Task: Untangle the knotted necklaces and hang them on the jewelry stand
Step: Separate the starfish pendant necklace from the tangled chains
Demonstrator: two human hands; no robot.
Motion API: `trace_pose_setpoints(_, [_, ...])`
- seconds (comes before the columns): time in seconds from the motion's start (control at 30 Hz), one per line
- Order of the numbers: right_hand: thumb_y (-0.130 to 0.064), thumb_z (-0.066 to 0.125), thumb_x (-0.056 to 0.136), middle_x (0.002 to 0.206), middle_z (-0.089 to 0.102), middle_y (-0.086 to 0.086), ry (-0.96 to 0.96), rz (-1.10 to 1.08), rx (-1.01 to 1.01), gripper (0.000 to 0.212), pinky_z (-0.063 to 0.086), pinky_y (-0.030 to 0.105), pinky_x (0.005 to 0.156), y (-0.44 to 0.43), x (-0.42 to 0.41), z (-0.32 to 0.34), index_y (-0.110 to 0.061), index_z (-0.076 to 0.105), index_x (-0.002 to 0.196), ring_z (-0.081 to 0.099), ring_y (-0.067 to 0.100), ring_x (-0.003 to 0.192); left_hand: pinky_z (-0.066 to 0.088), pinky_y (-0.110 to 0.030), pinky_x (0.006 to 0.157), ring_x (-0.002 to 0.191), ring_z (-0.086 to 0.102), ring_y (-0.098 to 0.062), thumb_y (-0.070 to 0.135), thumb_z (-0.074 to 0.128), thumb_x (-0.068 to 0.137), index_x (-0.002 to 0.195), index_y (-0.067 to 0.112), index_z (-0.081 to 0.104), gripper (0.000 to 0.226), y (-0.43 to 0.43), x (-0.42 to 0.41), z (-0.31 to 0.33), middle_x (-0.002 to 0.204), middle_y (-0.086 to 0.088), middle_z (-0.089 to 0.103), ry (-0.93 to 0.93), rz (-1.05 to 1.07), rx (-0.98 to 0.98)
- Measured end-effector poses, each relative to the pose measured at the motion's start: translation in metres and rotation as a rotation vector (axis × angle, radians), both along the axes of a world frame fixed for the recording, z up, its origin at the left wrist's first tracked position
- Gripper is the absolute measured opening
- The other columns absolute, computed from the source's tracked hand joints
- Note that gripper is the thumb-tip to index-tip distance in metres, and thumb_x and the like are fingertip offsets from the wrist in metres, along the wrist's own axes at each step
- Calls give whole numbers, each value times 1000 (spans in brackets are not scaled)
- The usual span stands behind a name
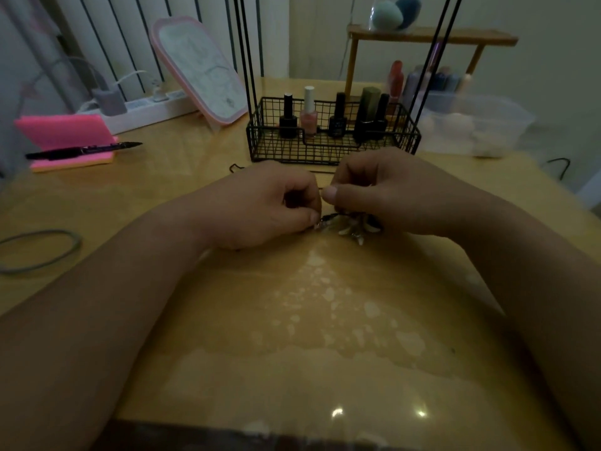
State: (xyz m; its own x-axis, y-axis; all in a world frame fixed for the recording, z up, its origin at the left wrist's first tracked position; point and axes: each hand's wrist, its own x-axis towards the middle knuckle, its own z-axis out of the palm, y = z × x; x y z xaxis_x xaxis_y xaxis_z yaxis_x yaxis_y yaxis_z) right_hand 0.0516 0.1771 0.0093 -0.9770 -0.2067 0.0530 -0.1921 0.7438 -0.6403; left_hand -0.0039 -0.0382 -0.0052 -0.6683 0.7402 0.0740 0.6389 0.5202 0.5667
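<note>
- Head view: left hand (270, 206) and right hand (374, 193) both pinching tangled necklaces (349, 226), fingertips nearly touching.
- Tangle on table (292, 320), near wire basket (331, 144).

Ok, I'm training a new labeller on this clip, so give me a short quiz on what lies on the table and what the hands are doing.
1. True or false: the left hand and the right hand both pinch the necklaces.
2. The pen lies on: A the pink pad, B a plate, C a book.
3. Fill in: the hair tie lies to the ____ of the left hand.
Key: 1 true; 2 A; 3 left.
</note>
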Motion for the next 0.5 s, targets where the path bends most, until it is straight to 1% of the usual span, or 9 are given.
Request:
trace_pose_setpoints(0.07, [-37,62,101,87,69,-8,-59,26,48,10,51,29,71,1,-1,0,-33,70,98,65,2,76,47,-24,73,82,64,-2,28,68,98,94,33,69,7,-2,-1,1,88,14,70,-40,19,49])
trace_pose_setpoints(0.17, [-24,53,105,89,69,-9,-120,18,5,21,48,27,70,3,-2,1,-32,72,102,64,0,74,50,-18,67,78,67,0,23,62,102,101,25,67,6,-5,-1,5,89,10,73,-99,72,168])
trace_pose_setpoints(0.2, [-21,50,106,89,69,-9,-143,16,-21,25,47,27,69,4,-1,2,-30,72,103,63,1,73,53,-18,66,79,70,-2,21,60,103,103,21,66,6,-6,-1,7,90,7,75,-123,85,210])
trace_pose_setpoints(0.27, [-20,46,107,89,69,-9,-186,19,-51,30,46,24,68,7,-1,3,-29,74,105,62,0,73,59,-24,73,81,74,-11,18,58,105,105,15,64,7,-8,-1,11,90,0,77,-149,101,280])
trace_pose_setpoints(0.3, [-19,45,107,89,70,-10,-199,21,-54,32,46,22,68,7,-1,3,-30,75,106,62,0,73,60,-27,72,78,75,-15,18,57,105,105,13,63,7,-9,-1,12,87,-3,76,-142,109,304])
trace_pose_setpoints(0.33, [-19,44,108,91,70,-11,-207,20,-51,34,46,22,69,8,-1,4,-31,75,106,63,0,75,59,-29,69,73,73,-18,18,57,105,104,12,62,8,-10,-2,12,83,-4,75,-126,120,317])
trace_pose_setpoints(0.4, [-18,44,107,97,71,-7,-223,9,-47,34,50,24,73,9,-1,3,-31,75,107,65,4,80,53,-32,59,60,62,-18,20,57,105,102,14,61,8,-12,-3,12,74,-2,70,-110,155,340])
trace_pose_setpoints(0.47, [-16,46,107,100,73,-3,-243,-4,-55,31,55,28,79,10,-1,3,-29,74,108,69,10,86,43,-32,54,58,49,-16,23,57,106,100,17,62,9,-14,-6,12,68,2,61,-120,197,375])
trace_pose_setpoints(0.5, [-16,47,106,100,73,-3,-248,-8,-52,30,56,29,81,11,-1,3,-29,74,107,70,11,88,38,-32,52,57,44,-16,23,57,105,100,18,62,9,-15,-7,12,67,1,56,-134,209,397])
